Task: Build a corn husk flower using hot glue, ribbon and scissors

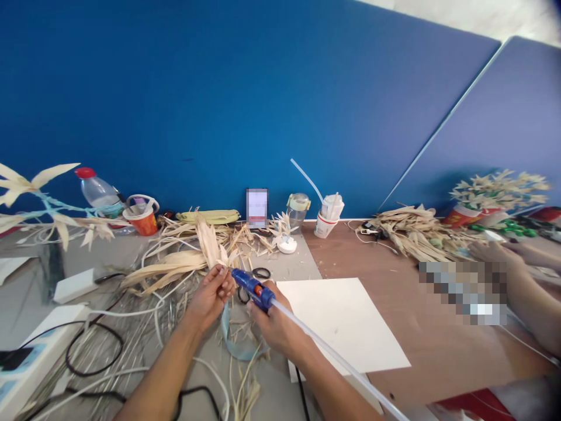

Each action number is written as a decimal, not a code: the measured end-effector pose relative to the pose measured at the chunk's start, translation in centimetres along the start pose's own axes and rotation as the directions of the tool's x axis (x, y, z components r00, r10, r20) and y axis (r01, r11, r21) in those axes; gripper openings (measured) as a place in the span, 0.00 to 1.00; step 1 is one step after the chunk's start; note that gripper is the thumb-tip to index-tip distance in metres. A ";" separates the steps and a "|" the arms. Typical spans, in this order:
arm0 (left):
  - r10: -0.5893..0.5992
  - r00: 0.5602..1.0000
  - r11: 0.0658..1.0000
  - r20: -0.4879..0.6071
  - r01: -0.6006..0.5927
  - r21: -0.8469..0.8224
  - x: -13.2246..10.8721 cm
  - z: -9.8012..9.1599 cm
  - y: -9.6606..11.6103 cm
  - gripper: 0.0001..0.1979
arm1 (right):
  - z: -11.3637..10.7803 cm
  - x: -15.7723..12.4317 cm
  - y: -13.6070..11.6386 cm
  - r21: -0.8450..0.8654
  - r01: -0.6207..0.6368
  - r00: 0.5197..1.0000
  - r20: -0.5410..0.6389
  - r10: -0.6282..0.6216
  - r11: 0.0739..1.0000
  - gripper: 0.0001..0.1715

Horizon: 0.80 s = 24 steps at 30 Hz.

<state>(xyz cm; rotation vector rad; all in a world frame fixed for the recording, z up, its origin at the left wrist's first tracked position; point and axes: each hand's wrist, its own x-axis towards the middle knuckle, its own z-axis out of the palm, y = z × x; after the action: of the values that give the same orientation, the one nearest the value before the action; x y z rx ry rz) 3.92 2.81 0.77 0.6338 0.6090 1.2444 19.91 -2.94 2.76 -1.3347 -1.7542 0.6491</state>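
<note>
My right hand point(277, 323) is wrapped around a blue hot glue gun point(250, 286). A long translucent glue stick point(326, 345) runs out of its back end toward the lower right. The gun's nozzle points left at my left hand point(211, 299), whose fingertips are pinched together on a pale piece of corn husk point(224, 258). Most of that piece is hidden by the fingers, and whether the nozzle touches it I cannot tell. Below, between both hands, a light blue ribbon point(228, 333) hangs in a curve. Black-handled scissors point(262, 273) lie just behind the gun.
Dried husks point(170, 266) and wire stems cover the left side, beside a power strip point(41, 362) and loose cables. A white sheet point(350, 327) lies to the right. Cups point(326, 225), a phone point(257, 209) and a jar point(298, 210) line the partition. Another person's hands point(495, 257) work at far right.
</note>
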 end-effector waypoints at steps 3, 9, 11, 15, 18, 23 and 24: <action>-0.009 1.000 1.000 0.004 0.009 0.004 0.0 -0.1 0.0 0.10 | 0.0 0.0 0.0 0.013 -0.014 1.000 -0.012 0.014 1.000 0.02; 0.002 1.000 1.000 0.000 -0.002 0.001 0.1 -0.2 -0.1 0.10 | -0.1 -0.1 -0.1 0.013 -0.005 1.000 0.012 0.005 1.000 0.04; 0.004 1.000 1.000 0.006 -0.004 0.000 0.1 -0.2 -0.1 0.10 | -0.1 -0.2 -0.1 0.015 -0.008 1.000 0.011 0.008 1.000 0.04; -0.005 1.000 1.000 0.027 0.005 0.000 0.1 -0.2 -0.1 0.10 | 0.0 -0.1 -0.2 0.045 -0.049 0.999 -0.004 0.050 0.998 0.03; -0.001 1.000 1.000 0.007 0.001 -0.005 0.1 -0.2 -0.1 0.10 | 0.0 -0.2 -0.2 0.030 -0.044 0.999 0.006 0.044 0.999 0.03; 0.000 1.000 1.000 0.016 0.000 -0.011 0.2 -0.2 -0.2 0.11 | 0.0 -0.2 -0.1 0.027 -0.003 1.000 -0.009 0.003 1.000 0.02; -0.001 1.000 1.000 0.021 0.001 -0.011 0.2 -0.2 -0.2 0.10 | 0.0 -0.1 -0.2 0.028 -0.003 1.000 -0.014 0.004 1.000 0.02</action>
<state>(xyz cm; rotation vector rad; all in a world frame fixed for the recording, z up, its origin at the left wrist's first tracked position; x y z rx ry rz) 3.96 2.96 0.43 0.6368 0.5850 1.2384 19.88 -3.12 2.87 -1.3207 -1.7262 0.6623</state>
